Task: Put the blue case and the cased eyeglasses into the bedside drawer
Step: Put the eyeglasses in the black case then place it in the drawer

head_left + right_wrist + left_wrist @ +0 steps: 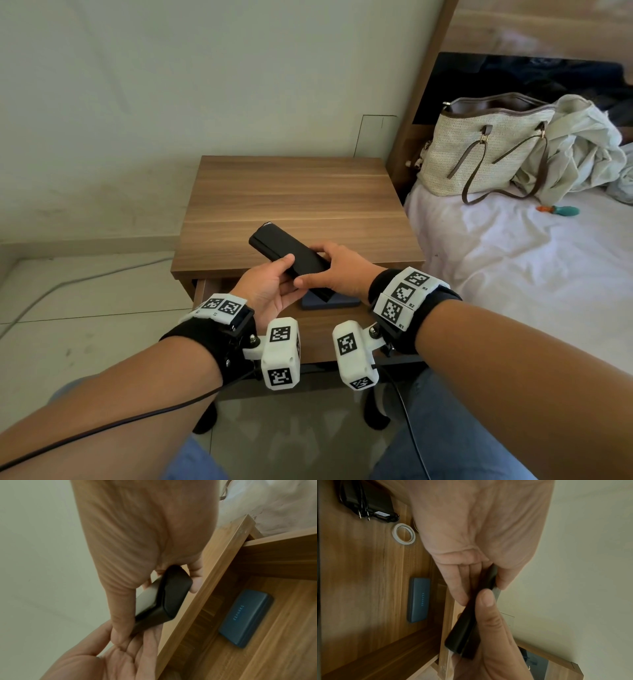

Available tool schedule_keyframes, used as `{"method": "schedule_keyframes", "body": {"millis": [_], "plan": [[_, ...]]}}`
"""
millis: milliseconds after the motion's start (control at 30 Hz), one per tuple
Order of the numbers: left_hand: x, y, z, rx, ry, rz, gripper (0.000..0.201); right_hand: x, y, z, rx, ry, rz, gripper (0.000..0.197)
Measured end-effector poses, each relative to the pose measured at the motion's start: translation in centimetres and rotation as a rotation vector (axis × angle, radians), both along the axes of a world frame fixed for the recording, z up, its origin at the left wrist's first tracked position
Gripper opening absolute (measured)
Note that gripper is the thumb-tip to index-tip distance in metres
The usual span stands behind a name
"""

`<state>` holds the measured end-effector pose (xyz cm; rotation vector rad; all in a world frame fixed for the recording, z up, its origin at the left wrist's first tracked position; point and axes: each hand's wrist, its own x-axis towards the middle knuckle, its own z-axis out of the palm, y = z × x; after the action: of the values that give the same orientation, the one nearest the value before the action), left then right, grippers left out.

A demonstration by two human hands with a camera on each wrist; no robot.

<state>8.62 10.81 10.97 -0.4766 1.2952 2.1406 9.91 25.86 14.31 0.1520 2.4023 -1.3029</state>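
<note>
A black eyeglasses case hangs slanted over the front edge of the bedside table, held by both hands. My left hand grips its near end, thumb on top and fingers underneath. My right hand pinches its right side between thumb and fingers. In the wrist views the black eyeglasses case sits between the left hand's fingers and the right hand's fingers. The blue case lies flat in the open drawer below.
The drawer also holds a roll of white tape and a black charger with cord. A bed stands close on the right with a woven handbag and crumpled cloth on it. A wall lies behind the table.
</note>
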Motion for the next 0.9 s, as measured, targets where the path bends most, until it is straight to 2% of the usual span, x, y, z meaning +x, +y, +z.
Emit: {"method": "schedule_keyframes", "body": {"millis": [167, 333, 467, 600, 700, 800, 867, 900], "plan": [[-0.4, -0.1, 0.4, 0.03, 0.032, 0.064, 0.025, -0.3, 0.6, -0.4, -0.071, -0.078, -0.156, 0.059], [-1.0, -0.5, 0.7, 0.011, 0.056, 0.091, 0.011, -0.3, 1.4, -0.8, -0.255, -0.159, -0.241, 0.043], [-1.4, -1.2, 0.9, -0.024, 0.079, 0.15, 0.007, -0.5, 2.2, -1.2, -0.285, -0.17, -0.238, 0.041], [-2.3, -2.6, 0.5, -0.119, 0.057, 0.229, 0.013, -0.4, 3.3, -1.9, -0.274, -0.214, -0.234, 0.042], [-2.4, -3.2, -0.1, -0.243, 0.024, 0.198, 0.007, -0.2, 4.1, -2.6, -0.306, -0.256, -0.291, 0.037], [-2.2, -2.9, -1.2, -0.343, -0.03, 0.104, 0.007, -0.2, 4.7, -3.5, -0.358, -0.294, -0.446, 0.012], [-2.0, -2.7, -1.9, -0.396, -0.073, 0.039, 0.007, -0.1, 5.0, -4.2, -0.362, -0.35, -0.541, 0.009], [-2.0, -2.5, -2.3, -0.424, -0.094, 0.003, 0.014, -0.1, 5.2, -4.6, -0.352, -0.387, -0.565, 0.009]]}}
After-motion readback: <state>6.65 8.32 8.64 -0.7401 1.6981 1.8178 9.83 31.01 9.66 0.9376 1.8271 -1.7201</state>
